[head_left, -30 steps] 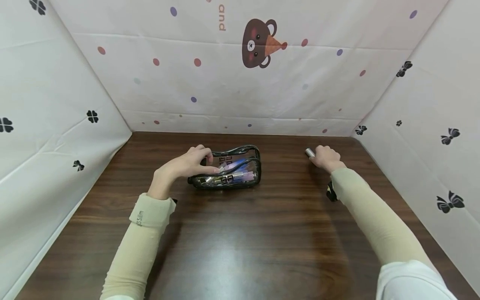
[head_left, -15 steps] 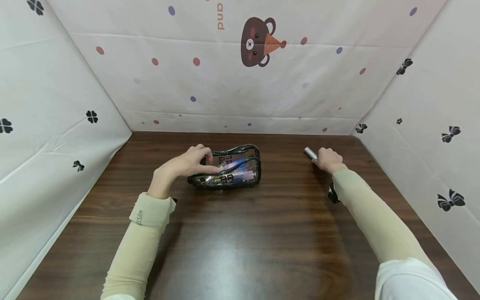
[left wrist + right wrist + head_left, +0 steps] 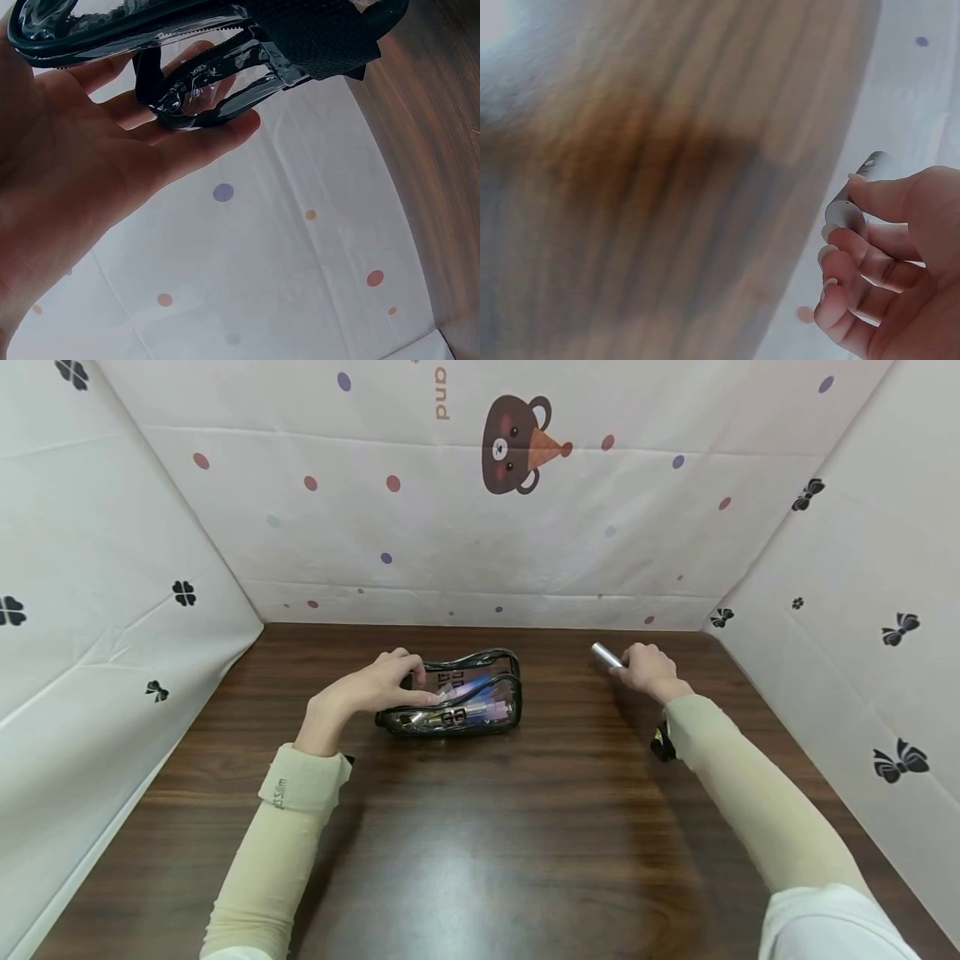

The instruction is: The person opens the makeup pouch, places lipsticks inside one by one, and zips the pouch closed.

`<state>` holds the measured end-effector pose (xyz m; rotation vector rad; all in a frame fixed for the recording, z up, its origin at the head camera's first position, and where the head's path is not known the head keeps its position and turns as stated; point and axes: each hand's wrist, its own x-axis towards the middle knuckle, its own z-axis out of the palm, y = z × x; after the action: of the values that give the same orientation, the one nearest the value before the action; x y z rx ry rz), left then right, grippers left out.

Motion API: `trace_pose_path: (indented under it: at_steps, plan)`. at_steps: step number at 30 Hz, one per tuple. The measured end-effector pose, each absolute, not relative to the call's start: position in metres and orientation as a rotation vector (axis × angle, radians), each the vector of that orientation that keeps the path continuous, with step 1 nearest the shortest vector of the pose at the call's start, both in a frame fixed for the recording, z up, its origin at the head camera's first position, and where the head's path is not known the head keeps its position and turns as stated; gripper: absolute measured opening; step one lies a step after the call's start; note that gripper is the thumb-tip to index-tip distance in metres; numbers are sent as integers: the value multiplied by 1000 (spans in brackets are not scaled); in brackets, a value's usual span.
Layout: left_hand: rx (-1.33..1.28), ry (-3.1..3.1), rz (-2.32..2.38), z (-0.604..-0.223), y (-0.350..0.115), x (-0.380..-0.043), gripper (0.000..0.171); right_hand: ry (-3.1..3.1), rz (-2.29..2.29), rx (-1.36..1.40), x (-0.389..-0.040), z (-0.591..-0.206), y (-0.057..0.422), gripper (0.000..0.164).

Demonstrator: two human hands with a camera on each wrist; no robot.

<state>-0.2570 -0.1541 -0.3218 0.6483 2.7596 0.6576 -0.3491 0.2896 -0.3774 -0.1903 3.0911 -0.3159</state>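
A clear pencil case (image 3: pixel 453 718) with black trim lies on the table, its zip opening spread. My left hand (image 3: pixel 369 685) grips its left end, thumb at the front edge and fingers over the back one. In the left wrist view, the fingers (image 3: pixel 214 142) pass behind the black zipped rim (image 3: pixel 225 112). Through the clear plastic, blue and pink pens (image 3: pixel 480 687) show inside. Out to the right, my right hand (image 3: pixel 649 670) pinches a short silver cylinder (image 3: pixel 606 656) between thumb and fingers; its far end points up and left. The right wrist view shows the silver cylinder (image 3: pixel 846 213) protruding past the fingertips.
The dark wooden table (image 3: pixel 480 827) reaches back to a white cloth wall (image 3: pixel 450 527) printed with dots and a bear. White cloth also rises on the left (image 3: pixel 97 718) and right (image 3: pixel 847 685).
My right hand has shifted slightly left and turned, and more of the silver cylinder shows beyond it. My left hand and the pencil case have stayed in place.
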Motion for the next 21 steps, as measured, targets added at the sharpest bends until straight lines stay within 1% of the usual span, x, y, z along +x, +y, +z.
trace_pose_path:
  at_steps: [7, 15, 21]
  plan:
    - [648, 2754, 664, -322, -153, -257, 36, 3135, -358, -238, -346, -359, 278, 29]
    - [646, 2756, 659, -322, -152, -256, 37, 3126, -361, -310, -341, -352, 268, 30]
    - [648, 2755, 675, -322, -153, -256, 36, 3152, -383, -371, -342, -343, 261, 27]
